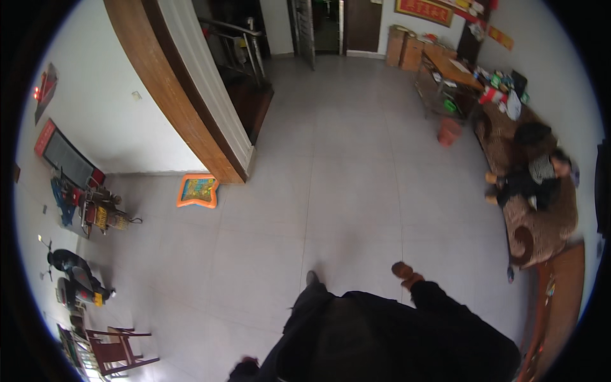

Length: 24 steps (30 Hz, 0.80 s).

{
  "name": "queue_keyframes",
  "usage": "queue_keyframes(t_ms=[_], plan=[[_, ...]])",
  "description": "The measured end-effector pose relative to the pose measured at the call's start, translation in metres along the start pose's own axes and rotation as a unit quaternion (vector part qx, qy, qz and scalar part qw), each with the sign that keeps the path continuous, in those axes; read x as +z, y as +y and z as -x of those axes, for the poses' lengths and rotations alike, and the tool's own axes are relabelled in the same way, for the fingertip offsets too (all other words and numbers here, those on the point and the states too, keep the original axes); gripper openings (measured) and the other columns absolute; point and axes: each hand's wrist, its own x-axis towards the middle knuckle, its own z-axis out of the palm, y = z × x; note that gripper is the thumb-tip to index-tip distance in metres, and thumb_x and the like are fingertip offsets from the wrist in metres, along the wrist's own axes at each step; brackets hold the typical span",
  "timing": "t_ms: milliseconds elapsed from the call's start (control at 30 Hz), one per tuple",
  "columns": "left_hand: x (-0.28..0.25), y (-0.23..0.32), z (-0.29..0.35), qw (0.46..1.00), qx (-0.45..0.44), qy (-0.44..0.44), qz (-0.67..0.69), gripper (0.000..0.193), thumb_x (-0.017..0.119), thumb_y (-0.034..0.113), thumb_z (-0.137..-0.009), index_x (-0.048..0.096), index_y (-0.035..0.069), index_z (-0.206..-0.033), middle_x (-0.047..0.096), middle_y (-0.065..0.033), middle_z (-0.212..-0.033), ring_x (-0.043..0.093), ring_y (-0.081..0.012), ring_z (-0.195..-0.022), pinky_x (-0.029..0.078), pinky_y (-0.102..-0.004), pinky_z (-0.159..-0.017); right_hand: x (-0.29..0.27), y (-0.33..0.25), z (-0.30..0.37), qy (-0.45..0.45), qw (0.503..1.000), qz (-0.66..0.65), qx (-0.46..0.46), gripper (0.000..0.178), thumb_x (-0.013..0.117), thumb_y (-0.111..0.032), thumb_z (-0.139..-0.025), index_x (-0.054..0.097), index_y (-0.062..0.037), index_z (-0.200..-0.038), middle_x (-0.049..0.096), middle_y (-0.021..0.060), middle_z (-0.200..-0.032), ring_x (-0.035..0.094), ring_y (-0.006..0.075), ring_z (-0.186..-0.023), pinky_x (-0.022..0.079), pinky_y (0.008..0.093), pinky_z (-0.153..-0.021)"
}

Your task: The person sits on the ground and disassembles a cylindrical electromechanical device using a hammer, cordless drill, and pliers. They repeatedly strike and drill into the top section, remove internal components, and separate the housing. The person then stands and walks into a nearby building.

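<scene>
My right hand (414,280) is in front of my body with its fingers closed. At its far end shows a small brown, rounded shape (401,270), which I cannot make out clearly. My left hand (248,363) hangs low at the bottom edge, dark and mostly cut off, so its fingers cannot be read. Both arms wear black sleeves. One of my shoes (312,277) is forward on the grey tiled floor (356,191).
An orange-rimmed play tray (197,191) lies by the wooden-edged pillar (223,167). Scooters (79,280) and a wooden chair (118,352) stand left. Right are a person on a brown sofa (541,229), a red bucket (449,132) and a cluttered table (449,69). A door (304,32) is far ahead.
</scene>
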Motion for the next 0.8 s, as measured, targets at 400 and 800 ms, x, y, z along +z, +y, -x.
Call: queue_keyframes(t_ms=[400, 800], plan=[[-0.792, 0.059, -0.201, 0.834, 0.166, 0.456, 0.262, 0.026, 0.071, 0.014, -0.087, 0.073, 0.012, -0.112, 0.076, -0.0189, -0.091, 0.075, -0.0395, -0.090, 0.060, -0.0510, -0.083, -0.124, -0.202, -0.220, -0.210, 0.977, 0.017, -0.001, 0.043, 0.082, -0.039, -0.080, 0.080, -0.0188, -0.118, 0.081, 0.0132, -0.112, 0.076, 0.0301, -0.110, 0.062, 0.0441, -0.095], [-0.961, 0.180, -0.330, 0.985, -0.008, -0.008, 0.170, 0.028, 0.063, 0.029, -0.096, 0.083, 0.014, -0.109, 0.081, -0.0134, -0.116, 0.077, -0.0364, -0.109, 0.063, -0.0539, -0.092, -0.500, -0.568, -0.655, -0.013, 0.996, 0.072, -0.047, 0.045, 0.082, -0.043, -0.079, 0.082, -0.0168, -0.116, 0.081, 0.0159, -0.112, 0.077, 0.0330, -0.110, 0.062, 0.0446, -0.094]])
